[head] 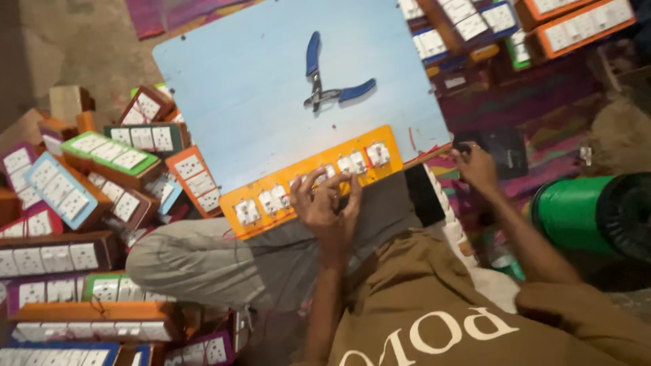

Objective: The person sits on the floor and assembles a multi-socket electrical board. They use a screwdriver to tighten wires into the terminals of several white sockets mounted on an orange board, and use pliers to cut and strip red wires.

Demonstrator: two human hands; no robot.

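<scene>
I see my left hand [330, 203] curled, fingertips gripping the long orange socket board [312, 181]; at three o'clock my right hand [476, 166] pinches a red wire [426, 153], elbow bent.

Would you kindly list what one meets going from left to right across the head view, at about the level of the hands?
Heap of socket boxes → orange socket board → left hand → right hand → green spool.
</scene>
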